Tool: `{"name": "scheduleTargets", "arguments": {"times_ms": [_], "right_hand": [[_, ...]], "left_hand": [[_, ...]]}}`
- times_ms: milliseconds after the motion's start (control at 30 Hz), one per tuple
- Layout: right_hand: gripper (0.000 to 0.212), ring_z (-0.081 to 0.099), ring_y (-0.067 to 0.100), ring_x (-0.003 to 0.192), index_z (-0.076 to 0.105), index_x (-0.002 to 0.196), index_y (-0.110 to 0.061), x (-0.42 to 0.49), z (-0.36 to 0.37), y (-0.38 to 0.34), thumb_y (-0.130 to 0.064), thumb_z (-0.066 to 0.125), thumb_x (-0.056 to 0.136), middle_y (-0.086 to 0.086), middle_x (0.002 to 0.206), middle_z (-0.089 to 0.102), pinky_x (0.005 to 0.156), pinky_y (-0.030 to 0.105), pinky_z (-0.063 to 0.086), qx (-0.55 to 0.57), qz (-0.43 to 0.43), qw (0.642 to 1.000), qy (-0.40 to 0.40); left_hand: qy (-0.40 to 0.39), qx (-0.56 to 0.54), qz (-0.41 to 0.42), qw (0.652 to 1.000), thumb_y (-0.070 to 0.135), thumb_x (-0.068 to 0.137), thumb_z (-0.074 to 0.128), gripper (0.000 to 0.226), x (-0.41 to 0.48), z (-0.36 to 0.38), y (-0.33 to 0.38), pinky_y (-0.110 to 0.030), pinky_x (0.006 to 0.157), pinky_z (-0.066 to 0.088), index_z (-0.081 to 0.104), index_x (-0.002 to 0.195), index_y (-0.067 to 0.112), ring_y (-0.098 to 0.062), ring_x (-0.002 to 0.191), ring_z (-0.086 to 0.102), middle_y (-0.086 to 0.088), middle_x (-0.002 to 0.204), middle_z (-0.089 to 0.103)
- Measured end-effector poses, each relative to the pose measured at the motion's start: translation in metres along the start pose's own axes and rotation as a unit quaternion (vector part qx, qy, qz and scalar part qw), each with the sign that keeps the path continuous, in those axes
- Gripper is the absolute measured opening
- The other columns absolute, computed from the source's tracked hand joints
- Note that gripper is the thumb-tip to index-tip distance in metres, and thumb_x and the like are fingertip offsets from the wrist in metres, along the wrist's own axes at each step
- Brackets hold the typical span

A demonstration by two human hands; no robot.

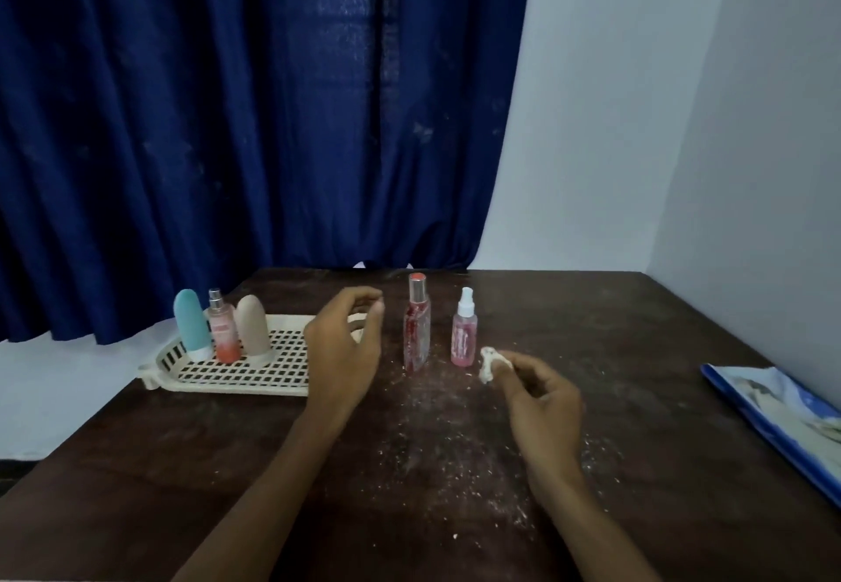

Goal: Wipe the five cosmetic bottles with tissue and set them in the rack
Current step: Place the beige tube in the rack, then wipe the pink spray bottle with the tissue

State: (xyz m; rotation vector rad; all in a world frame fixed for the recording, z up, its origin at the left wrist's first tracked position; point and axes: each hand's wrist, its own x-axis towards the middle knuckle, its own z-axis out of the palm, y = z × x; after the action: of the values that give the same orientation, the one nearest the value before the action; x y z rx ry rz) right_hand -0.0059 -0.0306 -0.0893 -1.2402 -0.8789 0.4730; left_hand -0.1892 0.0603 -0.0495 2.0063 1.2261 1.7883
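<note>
Three bottles stand in the rack [227, 388] at centre left. The red bottle [416, 331] and pink spray bottle [464, 338] wait upright on the surface [614, 354], mid-frame. The left hand [343, 344] hovers beside the red one, fingers loosely curled and holding nothing. The right hand [541, 399] pinches a small tissue wad [489, 365]. A careless reach could likely tip the tall, narrow red bottle into its neighbour, and the worn tissue may shed more crumbs. The label print is too blurred to read.

Dim, bluish light; soft focus throughout; wide-angle bending at edges; faint shadows.
</note>
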Motion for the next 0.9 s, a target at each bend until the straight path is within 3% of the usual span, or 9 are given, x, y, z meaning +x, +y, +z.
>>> {"name": "scheduleTargets", "arguments": {"times_ms": [100,300,467,533,667,800,900], "right_hand": [[0.013,0.069,0.000,0.080,0.076,0.093,-0.028,0.018,-0.019,0.005,-0.019,0.073,0.085,-0.015,0.084,0.074,0.073,0.023,0.056,-0.042,-0.030,0.998,0.036],[0.012,0.069,0.002,0.080,0.076,0.094,-0.026,0.023,-0.029,0.013,-0.017,0.071,0.087,-0.013,0.085,0.073,0.071,0.020,0.056,-0.081,-0.082,0.991,0.065],[0.013,0.066,0.000,0.079,0.076,0.095,-0.025,0.020,-0.027,0.011,-0.017,0.070,0.087,-0.014,0.087,0.071,0.068,0.015,0.053,-0.144,-0.147,0.977,0.055],[0.013,0.066,0.000,0.079,0.076,0.094,-0.025,0.020,-0.028,0.011,-0.017,0.070,0.086,-0.015,0.087,0.070,0.067,0.016,0.053,-0.150,-0.150,0.975,0.058],[0.014,0.066,0.001,0.078,0.077,0.093,-0.025,0.021,-0.027,0.012,-0.015,0.071,0.086,-0.014,0.086,0.070,0.066,0.015,0.053,-0.147,-0.151,0.976,0.056],[0.013,0.066,0.001,0.079,0.077,0.094,-0.023,0.020,-0.026,0.013,-0.015,0.071,0.086,-0.014,0.087,0.070,0.066,0.015,0.053,-0.157,-0.163,0.973,0.044],[0.013,0.066,0.001,0.081,0.076,0.096,-0.022,0.020,-0.025,0.013,-0.015,0.070,0.086,-0.013,0.089,0.070,0.067,0.013,0.052,-0.164,-0.173,0.970,0.034]], "left_hand": [[-0.051,-0.046,0.005,0.998,0.014,0.095,0.063,0.019,-0.007,0.035,0.019,-0.009,0.084,0.050,0.067,0.113,0.019,0.008,0.097,0.063,0.010,0.106,0.068],[-0.069,-0.032,0.059,0.995,0.012,0.097,0.058,0.030,-0.007,0.091,0.032,-0.023,0.102,0.046,0.064,0.127,0.008,-0.010,0.115,0.061,-0.005,0.125,0.067],[-0.097,-0.012,-0.010,0.995,0.020,0.102,0.050,0.043,0.006,0.120,0.034,-0.023,0.112,0.029,0.047,0.145,0.012,-0.016,0.137,0.044,-0.005,0.148,0.050],[-0.098,0.008,-0.037,0.995,0.023,0.102,0.050,0.041,0.009,0.127,0.029,-0.022,0.105,0.033,0.050,0.142,0.014,-0.018,0.131,0.051,-0.005,0.142,0.056],[-0.074,0.001,-0.045,0.996,0.020,0.099,0.056,0.018,0.011,0.131,0.019,-0.028,0.084,0.055,0.068,0.112,0.017,-0.013,0.093,0.068,0.000,0.101,0.073],[-0.069,-0.084,-0.090,0.990,0.019,0.094,0.065,0.017,0.011,0.122,0.013,-0.022,0.085,0.056,0.069,0.110,0.015,-0.006,0.094,0.069,0.003,0.102,0.073],[-0.122,-0.198,-0.129,0.964,0.012,0.094,0.064,0.015,0.008,0.106,0.013,-0.024,0.083,0.058,0.067,0.109,0.011,-0.008,0.091,0.072,0.000,0.096,0.076]]}}
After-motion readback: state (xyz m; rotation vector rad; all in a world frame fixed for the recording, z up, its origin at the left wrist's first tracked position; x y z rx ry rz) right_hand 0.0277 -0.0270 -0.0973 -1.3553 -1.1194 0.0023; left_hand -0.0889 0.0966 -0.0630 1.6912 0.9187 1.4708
